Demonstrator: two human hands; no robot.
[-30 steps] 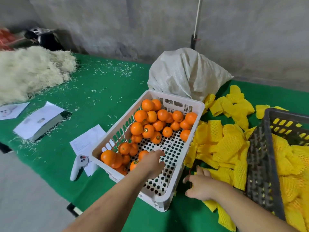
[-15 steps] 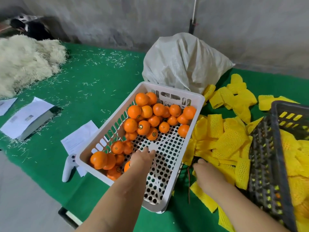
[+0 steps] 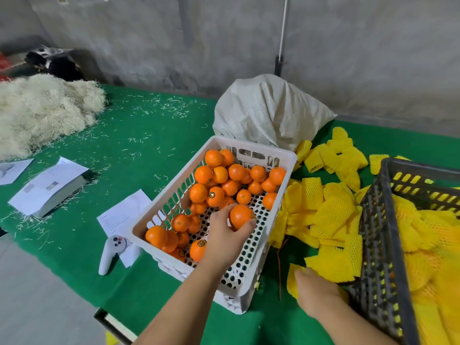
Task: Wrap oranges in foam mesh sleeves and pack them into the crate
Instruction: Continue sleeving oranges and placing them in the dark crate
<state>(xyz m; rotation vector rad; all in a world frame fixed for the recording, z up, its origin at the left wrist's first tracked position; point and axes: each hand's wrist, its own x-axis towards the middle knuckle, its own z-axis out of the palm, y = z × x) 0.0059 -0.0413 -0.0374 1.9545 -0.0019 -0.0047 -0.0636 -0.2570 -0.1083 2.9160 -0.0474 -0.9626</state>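
— What are the surfaces like?

— The table (image 3: 149, 135) is covered in matt green felt-like cloth. The white crate (image 3: 251, 150) is smooth perforated plastic; the dark crate (image 3: 373, 232) is duller grey plastic lattice. The oranges (image 3: 219, 185) have a slightly glossy, finely dimpled peel.

— And the soft things?

— The yellow sleeves (image 3: 323, 215) are spongy foam mesh, matt. The sack (image 3: 268, 113) is coarse woven off-white fabric. The pale heap (image 3: 42, 113) looks like dry, stringy wood shavings. The sheets (image 3: 124, 212) are plain matt paper.

Even, soft light — wide-angle bending at edges.
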